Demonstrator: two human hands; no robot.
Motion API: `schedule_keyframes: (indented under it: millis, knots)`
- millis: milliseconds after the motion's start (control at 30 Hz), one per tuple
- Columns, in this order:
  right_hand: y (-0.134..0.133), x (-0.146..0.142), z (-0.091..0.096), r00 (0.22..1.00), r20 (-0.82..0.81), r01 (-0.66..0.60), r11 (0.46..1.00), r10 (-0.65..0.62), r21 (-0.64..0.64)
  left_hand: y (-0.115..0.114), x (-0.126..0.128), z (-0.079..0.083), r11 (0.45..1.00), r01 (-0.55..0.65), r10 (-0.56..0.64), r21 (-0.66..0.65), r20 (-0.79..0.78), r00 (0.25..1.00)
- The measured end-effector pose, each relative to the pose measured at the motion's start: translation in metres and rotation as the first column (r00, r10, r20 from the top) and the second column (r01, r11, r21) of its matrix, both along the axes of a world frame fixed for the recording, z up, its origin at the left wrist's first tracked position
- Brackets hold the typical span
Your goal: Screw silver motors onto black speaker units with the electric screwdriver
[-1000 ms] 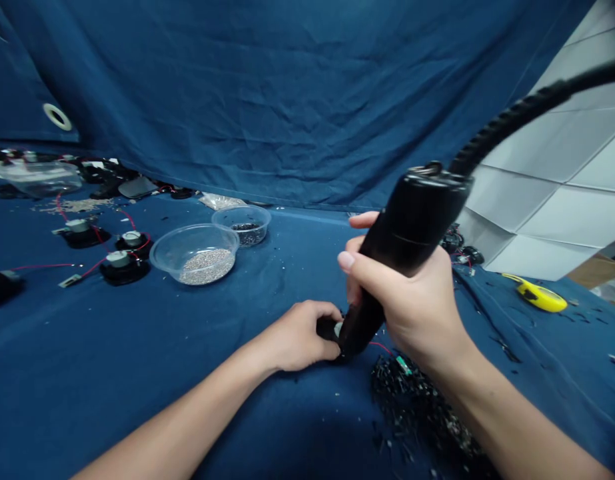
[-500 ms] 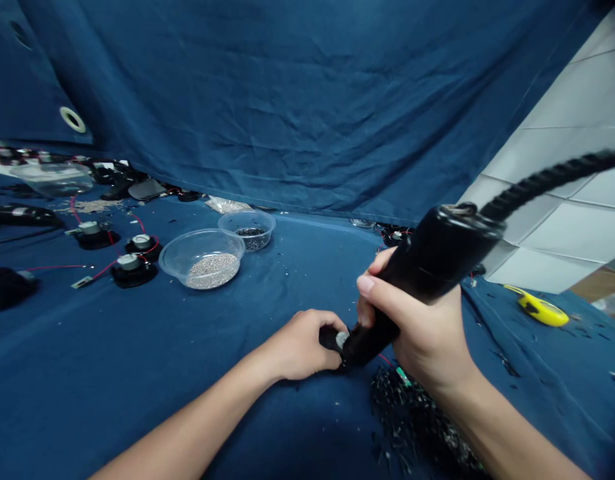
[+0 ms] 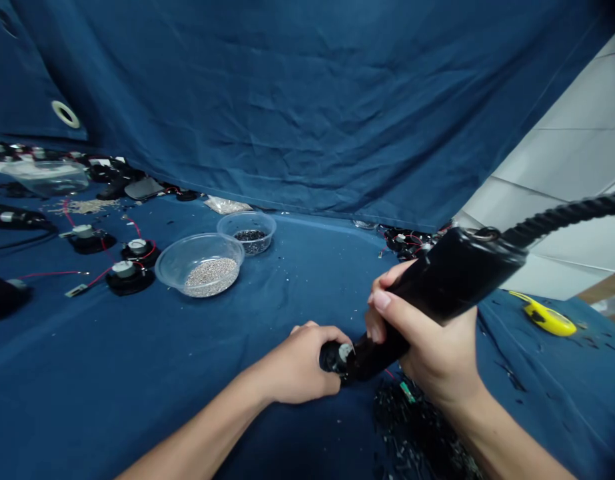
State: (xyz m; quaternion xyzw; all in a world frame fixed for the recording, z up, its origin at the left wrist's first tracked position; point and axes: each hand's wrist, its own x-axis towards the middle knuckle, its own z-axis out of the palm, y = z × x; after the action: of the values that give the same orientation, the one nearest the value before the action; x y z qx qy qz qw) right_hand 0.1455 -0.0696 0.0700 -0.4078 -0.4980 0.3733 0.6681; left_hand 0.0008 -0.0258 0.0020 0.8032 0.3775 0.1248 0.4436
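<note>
My right hand (image 3: 432, 333) is wrapped around a black electric screwdriver (image 3: 462, 270) that tilts down to the left, a ribbed black cable rising from its back end. My left hand (image 3: 307, 363) grips a small speaker (image 3: 333, 357), black with a silver round magnet, at the lower end of the screwdriver. Where the tip meets the speaker is mostly hidden by the tool and fingers. A red wire with a green-and-white connector (image 3: 407, 392) comes out below the tool. Under my right wrist lies a pile of small black screws or slivers (image 3: 417, 433).
A clear bowl of small silvery pieces (image 3: 212, 277) and a smaller bowl of dark pieces (image 3: 250, 241) stand left of centre. Several wired speakers (image 3: 130, 277) lie on the left. A yellow-handled tool (image 3: 550, 317) lies right. Blue cloth (image 3: 287, 113) hangs behind.
The view has shifted slightly. My hands, the speaker and the screwdriver appear a little lower and further right, and the screwdriver leans flatter. Both grips stay the same.
</note>
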Motion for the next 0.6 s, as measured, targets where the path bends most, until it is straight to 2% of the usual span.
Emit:
schedule_keyframes:
  millis: [167, 467, 600]
  knots:
    - [0.001, 0.003, 0.000, 1.000, 0.001, -0.001, 1.000, 0.001, -0.016, -0.001, 0.001, 0.001, 0.999, 0.025, -0.025, 0.022, -0.024, 0.999]
    - [-0.004, 0.005, -0.001, 0.999, 0.033, -0.020, 0.999, 0.018, 0.048, -0.017, 0.012, -0.007, 0.952, -0.017, 0.013, 0.305, 0.015, 1.000]
    - [-0.007, 0.003, 0.000, 0.999, 0.038, -0.030, 0.999, 0.028, 0.043, -0.018, 0.011, -0.010, 0.936, -0.016, 0.014, 0.352, 0.009, 1.000]
